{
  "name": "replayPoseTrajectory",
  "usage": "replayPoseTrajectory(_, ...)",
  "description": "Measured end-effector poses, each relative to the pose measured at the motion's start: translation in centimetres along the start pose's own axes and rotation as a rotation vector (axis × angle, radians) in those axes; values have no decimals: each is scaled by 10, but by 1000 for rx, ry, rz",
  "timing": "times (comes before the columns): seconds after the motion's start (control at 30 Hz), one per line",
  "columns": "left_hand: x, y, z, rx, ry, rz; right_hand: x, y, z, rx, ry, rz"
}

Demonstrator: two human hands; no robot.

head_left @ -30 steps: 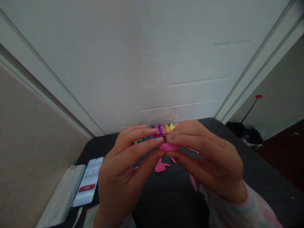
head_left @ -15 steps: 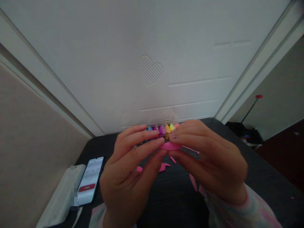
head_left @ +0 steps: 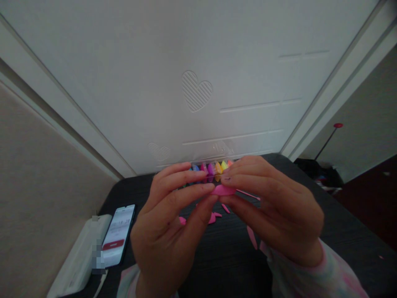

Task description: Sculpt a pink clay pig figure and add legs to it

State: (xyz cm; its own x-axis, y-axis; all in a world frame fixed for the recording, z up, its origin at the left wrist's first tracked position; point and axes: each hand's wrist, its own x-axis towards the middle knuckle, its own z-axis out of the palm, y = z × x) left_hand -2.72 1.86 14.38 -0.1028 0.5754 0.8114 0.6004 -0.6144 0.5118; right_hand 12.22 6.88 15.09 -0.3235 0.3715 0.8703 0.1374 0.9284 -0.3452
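Between both hands, above the dark table (head_left: 223, 265), is a flattened piece of pink modelling clay (head_left: 223, 190). My left hand (head_left: 173, 219) pinches its left end between thumb and fingertips. On the right end, my right hand (head_left: 273, 207) pinches it the same way, its other fingers bent over the top. Below the hands lie small pink clay pieces (head_left: 212, 218), partly hidden by my left hand. A pink, flat, blade-like piece (head_left: 252, 238) lies beside my right wrist. Behind the fingers, a clear pack of coloured clay (head_left: 211, 171) is partly covered.
At the left, a phone with a lit screen (head_left: 117, 236) lies beside a white power strip (head_left: 80, 256) with a cable. A thin pink stick (head_left: 249, 195) lies behind my right hand. A white door panel (head_left: 198, 49) with embossed hearts stands directly behind the table.
Both hands stay almost in place, still pinching the pink clay. My left fingertips have shifted very slightly, and the view has moved a little.
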Motion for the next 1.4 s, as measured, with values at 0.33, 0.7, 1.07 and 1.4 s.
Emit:
replayPoseTrajectory(0.33, 5, -3, -5, -46, -95, -12, 3, 0, -1, -1, -30, -6)
replayPoseTrajectory(0.7, 4, 1, 1, -283, -128, -371, 2, 1, -1, -10, -87, -24)
replayPoseTrajectory(1.07, 2, -4, 0, -425, -97, -439, 3, 1, -2, -36, -67, -9)
replayPoseTrajectory(1.4, 3, -2, 4, -423, -76, -451, 2, 2, -1, -45, -83, -27)
